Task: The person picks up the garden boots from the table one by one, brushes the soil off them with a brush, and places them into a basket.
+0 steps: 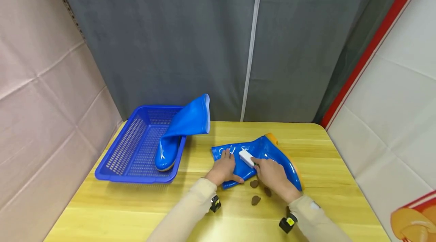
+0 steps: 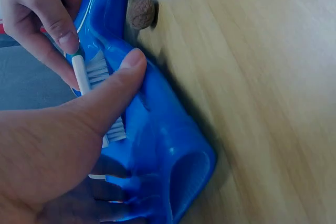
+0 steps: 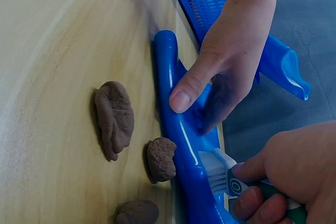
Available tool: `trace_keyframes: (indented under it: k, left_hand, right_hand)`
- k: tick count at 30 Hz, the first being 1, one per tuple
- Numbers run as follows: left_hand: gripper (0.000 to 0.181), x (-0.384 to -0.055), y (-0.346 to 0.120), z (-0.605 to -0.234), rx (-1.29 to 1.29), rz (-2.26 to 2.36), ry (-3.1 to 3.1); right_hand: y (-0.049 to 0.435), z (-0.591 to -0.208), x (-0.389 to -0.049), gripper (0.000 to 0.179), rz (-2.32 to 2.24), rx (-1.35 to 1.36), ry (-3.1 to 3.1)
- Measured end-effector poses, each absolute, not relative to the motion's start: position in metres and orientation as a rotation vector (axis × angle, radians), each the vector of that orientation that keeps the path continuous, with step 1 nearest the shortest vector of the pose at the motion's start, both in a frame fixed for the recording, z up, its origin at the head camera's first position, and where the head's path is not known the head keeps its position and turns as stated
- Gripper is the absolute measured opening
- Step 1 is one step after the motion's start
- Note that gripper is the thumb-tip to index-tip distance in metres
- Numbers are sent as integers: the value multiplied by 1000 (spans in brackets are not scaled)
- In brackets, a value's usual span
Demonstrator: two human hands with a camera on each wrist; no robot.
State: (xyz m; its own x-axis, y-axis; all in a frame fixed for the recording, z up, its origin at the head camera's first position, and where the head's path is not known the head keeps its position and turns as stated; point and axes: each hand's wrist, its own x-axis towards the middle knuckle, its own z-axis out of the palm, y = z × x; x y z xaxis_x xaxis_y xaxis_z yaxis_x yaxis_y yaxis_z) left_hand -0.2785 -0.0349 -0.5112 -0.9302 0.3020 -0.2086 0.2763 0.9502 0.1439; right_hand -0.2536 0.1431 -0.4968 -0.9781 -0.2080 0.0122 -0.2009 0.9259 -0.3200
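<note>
A blue rain boot (image 1: 250, 172) with an orange sole lies on its side on the wooden table, its opening toward the left. My left hand (image 1: 224, 168) rests on the boot's shaft with fingers spread; in the left wrist view its thumb (image 2: 118, 87) presses along the edge. In my right hand (image 1: 272, 175) is a scrub brush (image 1: 246, 158) with a white head and a green handle. Its white bristles (image 3: 211, 171) touch the shaft in the right wrist view. Fingers and thumb curl round the handle.
At the left stands a blue plastic basket (image 1: 117, 178) with a second blue boot (image 1: 189, 119) leaning over its right side. Several brown lumps (image 1: 256, 200) lie on the table (image 1: 112, 211) in front of the boot. A grey curtain (image 1: 170, 45) hangs behind.
</note>
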Motion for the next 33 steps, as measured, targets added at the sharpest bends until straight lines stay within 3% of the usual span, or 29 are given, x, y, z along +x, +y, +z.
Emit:
trace_keyframes:
  k: [7,13,17,20,27,33]
  left_hand:
    - [87,-274,-31,-515,447,171,2871]
    - [38,-274,-33,-519,519,175,2968]
    - [21,-276,-32,-521,606,268,3064]
    - [21,-275,-34,-524,623,389,3058]
    - [58,-277,-44,-525,516,472,2991]
    - [63,-279,-41,-528,438,349,3088]
  right_hand:
    - [146,-494,-249,34,-525,-297,3056]
    - [150,-494,-248,33,-542,-315,3085]
    - [156,-489,-253,32,-551,-322,3100]
    - [158,-488,-255,32,-551,-326,3096]
    - [159,-488,-257,33,-532,-323,3096]
    - [156,-491,-258,33,-534,-307,3098]
